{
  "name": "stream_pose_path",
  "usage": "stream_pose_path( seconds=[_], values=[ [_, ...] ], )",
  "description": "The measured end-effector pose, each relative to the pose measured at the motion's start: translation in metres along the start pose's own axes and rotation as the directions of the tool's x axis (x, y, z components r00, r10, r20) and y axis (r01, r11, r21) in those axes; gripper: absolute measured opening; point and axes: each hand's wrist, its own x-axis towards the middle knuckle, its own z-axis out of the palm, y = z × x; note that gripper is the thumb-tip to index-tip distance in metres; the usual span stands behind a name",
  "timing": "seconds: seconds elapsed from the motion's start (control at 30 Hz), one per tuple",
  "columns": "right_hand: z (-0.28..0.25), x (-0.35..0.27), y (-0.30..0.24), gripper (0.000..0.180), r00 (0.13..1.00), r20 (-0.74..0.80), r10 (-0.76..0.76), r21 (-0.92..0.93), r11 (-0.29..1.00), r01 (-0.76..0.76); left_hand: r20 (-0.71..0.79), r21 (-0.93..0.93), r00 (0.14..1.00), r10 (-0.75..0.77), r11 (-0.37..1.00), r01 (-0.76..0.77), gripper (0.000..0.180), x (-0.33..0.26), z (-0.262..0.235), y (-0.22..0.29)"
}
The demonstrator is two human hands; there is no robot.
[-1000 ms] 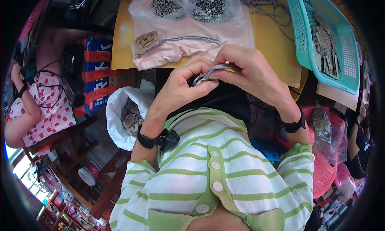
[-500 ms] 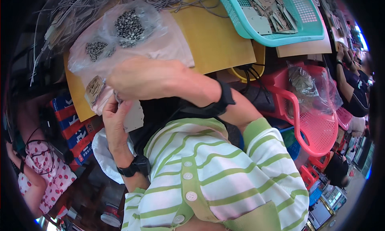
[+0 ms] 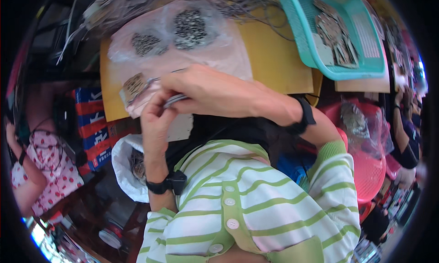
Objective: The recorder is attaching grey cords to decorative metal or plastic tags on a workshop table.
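My left hand (image 3: 157, 116) is closed, its thumb and fingertips pinched at a slender, shiny grey thing (image 3: 175, 99) whose kind I cannot make out. My right hand (image 3: 196, 87) reaches across from the right and meets the left one, its fingers curled inward; what they hold is mostly hidden. A thin dark strand (image 3: 153, 81) shows beside the right knuckles. Just beyond the hands, a tan flat piece with rows of slots (image 3: 134, 86) lies on a pale pink cloth (image 3: 235, 57). Below the left hand, a whitish flat plate (image 3: 182, 128) is partly covered.
Clear plastic with two heaps of small metal parts (image 3: 190, 30) lies on the cloth. Grey cables (image 3: 249, 5) tangle at the back. A turquoise basket (image 3: 315, 66) of flat pieces stands back right, near a red plastic chair (image 3: 370, 171). A white sack (image 3: 121, 164) hangs left.
The whole view has shifted, so table and basket sit further right. Both hands stay together; more of the shiny grey thing now shows between them.
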Motion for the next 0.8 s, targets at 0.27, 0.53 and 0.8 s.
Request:
stream_pose_path(
  seconds=[0.27,0.53,0.8],
  values=[
    [-0.007,-0.026,-0.008,0.02,0.962,0.007,0.271,0.053,0.961,-0.271,0.205,0.378,0.973,0.111,0.908,-0.183,0.012,0.01,0.014,0.001],
    [-0.01,-0.041,0.0,0.034,0.889,-0.099,0.446,0.399,0.837,-0.375,0.35,0.142,0.936,0.031,0.986,-0.086,0.011,-0.001,0.011,0.012],
    [-0.001,-0.057,-0.009,0.038,0.859,-0.017,0.512,0.49,0.753,-0.439,0.09,-0.098,0.989,0.118,0.989,-0.109,0.012,-0.007,0.025,0.01]
  ],
)
